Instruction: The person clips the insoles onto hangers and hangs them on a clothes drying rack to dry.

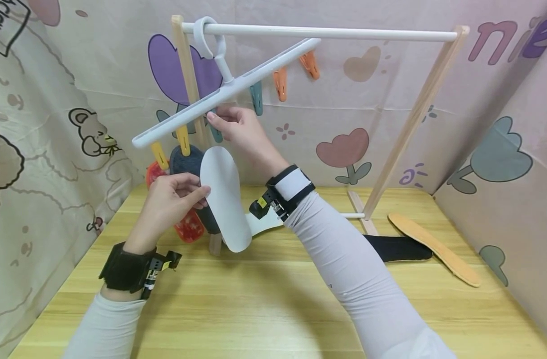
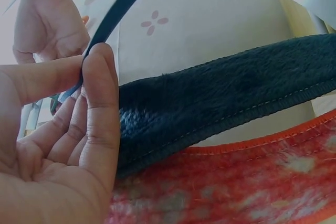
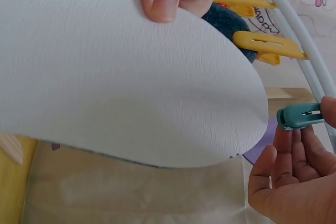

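My left hand [image 1: 174, 199] pinches a white insole [image 1: 226, 199] by its edge, thumb on the near face. In the left wrist view this insole shows edge-on as a dark strip [image 2: 118, 11]. Up at the hanger, my right hand [image 1: 244, 129] holds a teal clip [image 3: 300, 116] between thumb and fingers; the insole's rounded end is apart from it. The white hanger [image 1: 188, 113] hooks over the rack's rod and tilts down to the left. Two yellow clips [image 1: 182, 140] on its low side hold a dark blue fuzzy insole [image 2: 220, 103] and a red patterned insole [image 2: 236, 182].
Another teal clip [image 1: 257, 98] and two orange clips [image 1: 279, 84] hang on the hanger's raised side. The wooden rack post [image 1: 417, 119] stands at right. A black insole [image 1: 399, 248] and a tan insole [image 1: 435, 247] overlap on the table [image 1: 264, 309]. Another white piece [image 1: 264, 224] lies behind.
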A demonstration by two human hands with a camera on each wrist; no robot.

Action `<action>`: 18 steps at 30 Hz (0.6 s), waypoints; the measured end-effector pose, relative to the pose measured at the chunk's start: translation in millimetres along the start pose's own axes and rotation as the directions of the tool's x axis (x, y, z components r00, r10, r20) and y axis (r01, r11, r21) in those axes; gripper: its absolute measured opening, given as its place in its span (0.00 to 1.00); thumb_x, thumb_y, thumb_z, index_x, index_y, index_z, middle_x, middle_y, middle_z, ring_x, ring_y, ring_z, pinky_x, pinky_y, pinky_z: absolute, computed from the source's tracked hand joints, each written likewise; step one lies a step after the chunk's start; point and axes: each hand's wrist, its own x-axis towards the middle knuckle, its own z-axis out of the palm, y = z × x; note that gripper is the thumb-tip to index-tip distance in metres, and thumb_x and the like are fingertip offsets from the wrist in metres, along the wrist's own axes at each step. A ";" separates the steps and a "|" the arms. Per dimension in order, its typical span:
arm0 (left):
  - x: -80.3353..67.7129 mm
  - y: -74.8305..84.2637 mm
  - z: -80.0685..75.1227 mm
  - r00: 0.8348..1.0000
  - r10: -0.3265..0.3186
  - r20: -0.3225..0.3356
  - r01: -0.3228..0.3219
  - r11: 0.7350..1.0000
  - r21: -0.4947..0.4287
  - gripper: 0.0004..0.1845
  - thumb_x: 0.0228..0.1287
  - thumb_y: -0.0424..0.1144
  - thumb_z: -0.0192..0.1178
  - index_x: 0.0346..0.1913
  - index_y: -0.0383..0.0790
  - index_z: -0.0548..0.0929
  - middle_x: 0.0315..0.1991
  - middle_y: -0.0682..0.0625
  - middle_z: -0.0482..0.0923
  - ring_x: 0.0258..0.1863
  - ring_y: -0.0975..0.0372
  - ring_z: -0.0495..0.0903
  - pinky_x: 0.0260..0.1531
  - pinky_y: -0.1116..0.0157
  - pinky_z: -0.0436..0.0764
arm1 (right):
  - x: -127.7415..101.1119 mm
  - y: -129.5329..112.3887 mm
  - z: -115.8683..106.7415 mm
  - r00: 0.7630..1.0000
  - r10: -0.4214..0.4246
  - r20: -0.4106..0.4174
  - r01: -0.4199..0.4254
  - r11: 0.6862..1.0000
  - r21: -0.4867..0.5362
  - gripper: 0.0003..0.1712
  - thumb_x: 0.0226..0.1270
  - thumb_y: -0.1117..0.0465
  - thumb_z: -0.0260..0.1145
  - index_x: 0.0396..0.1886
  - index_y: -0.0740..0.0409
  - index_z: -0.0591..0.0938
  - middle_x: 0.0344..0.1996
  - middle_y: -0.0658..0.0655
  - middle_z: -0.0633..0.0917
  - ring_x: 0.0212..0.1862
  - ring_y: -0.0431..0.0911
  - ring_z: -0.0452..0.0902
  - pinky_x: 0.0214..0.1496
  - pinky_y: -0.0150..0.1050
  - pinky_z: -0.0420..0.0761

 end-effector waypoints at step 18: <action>6.5 3.9 7.9 0.999 0.018 -0.041 -0.019 0.999 -0.030 0.14 0.75 0.44 0.70 0.50 0.35 0.89 0.41 0.39 0.92 0.33 0.63 0.91 0.39 0.67 0.91 | 0.9 0.5 -2.0 0.999 -0.002 -0.034 0.005 0.996 0.087 0.19 0.82 0.58 0.65 0.64 0.64 0.84 0.60 0.61 0.88 0.56 0.44 0.80 0.73 0.57 0.77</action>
